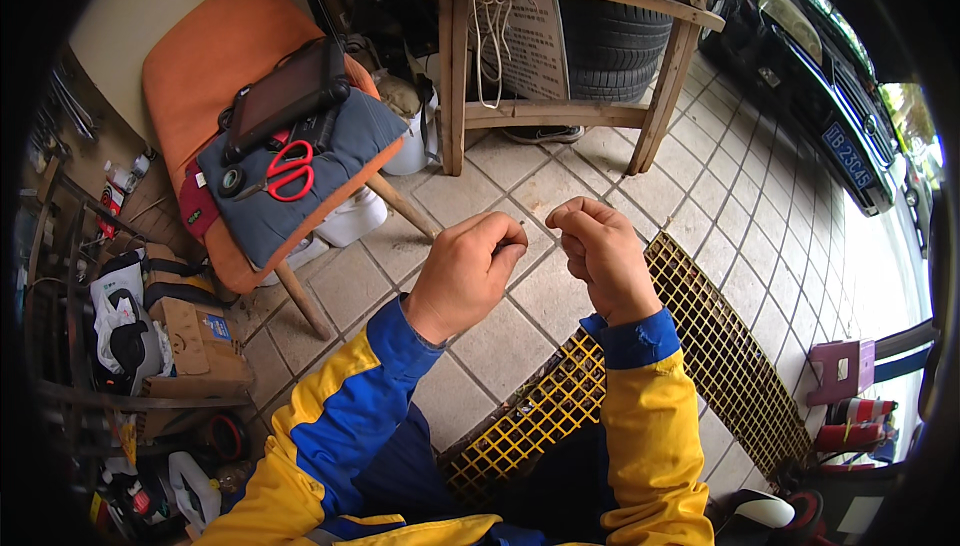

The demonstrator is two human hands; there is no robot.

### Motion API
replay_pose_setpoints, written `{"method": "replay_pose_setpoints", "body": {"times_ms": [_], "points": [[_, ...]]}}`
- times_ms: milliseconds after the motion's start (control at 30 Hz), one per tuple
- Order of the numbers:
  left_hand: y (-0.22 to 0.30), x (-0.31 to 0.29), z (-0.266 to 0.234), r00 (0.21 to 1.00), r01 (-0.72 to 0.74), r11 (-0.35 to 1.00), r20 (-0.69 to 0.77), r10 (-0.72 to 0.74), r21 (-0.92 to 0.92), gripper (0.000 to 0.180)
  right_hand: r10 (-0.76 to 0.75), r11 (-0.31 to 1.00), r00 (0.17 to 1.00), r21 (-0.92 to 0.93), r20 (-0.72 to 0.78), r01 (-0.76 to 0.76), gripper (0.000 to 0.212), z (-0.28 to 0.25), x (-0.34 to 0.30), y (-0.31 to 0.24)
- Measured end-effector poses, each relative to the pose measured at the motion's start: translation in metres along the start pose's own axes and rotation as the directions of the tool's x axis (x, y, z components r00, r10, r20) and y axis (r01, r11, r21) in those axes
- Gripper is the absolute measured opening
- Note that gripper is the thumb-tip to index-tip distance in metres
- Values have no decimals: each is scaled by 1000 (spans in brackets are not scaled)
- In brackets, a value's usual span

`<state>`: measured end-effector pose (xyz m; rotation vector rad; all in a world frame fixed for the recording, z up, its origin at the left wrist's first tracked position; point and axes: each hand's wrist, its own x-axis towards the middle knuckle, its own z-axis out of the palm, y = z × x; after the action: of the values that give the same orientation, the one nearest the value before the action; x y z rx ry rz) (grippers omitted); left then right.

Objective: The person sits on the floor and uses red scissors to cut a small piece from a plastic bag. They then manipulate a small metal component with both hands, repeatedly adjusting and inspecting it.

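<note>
My left hand is closed in a pinch in mid-air, thumb against the curled fingers. A tiny dark speck shows at its fingertips, too small to name. A short gap away, my right hand is also pinched, its index finger bent toward the left hand. What it holds, if anything, I cannot make out. To the left stands an orange chair with a grey cushion. Red-handled scissors, a small roll of black tape and a dark rugged tablet lie on the cushion.
Yellow floor grating crosses the tiles below my arms. Ahead stands a wooden frame with white cord on it, stacked tyres behind. A dark car is at right. Cardboard boxes crowd the left.
</note>
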<state>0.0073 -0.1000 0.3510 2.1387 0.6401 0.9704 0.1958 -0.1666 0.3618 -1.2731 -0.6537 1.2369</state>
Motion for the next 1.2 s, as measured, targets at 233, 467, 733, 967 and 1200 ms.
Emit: {"method": "replay_pose_setpoints", "body": {"times_ms": [233,467,733,967,1200], "points": [[-3,0,1,1000,-6,1000,23,6,10,7,16,1000,999,-9,-30,-17,12,-2,3,2],[-2,0,0,999,15,1000,52,-15,-1,7,-3,998,1000,-65,-10,3,11,-6,4,1],[2,0,-2,995,87,991,48,-82,-103,5,-6,997,1000,-74,-1,6,12,-9,6,4],[-2,0,-2,991,117,985,79,-108,-123,7,-5,997,1000,-75,2,6,13,-9,6,5],[-19,2,-6,857,445,818,437,-272,-364,10,-1,995,999,-102,33,4,16,-4,3,2]]}}
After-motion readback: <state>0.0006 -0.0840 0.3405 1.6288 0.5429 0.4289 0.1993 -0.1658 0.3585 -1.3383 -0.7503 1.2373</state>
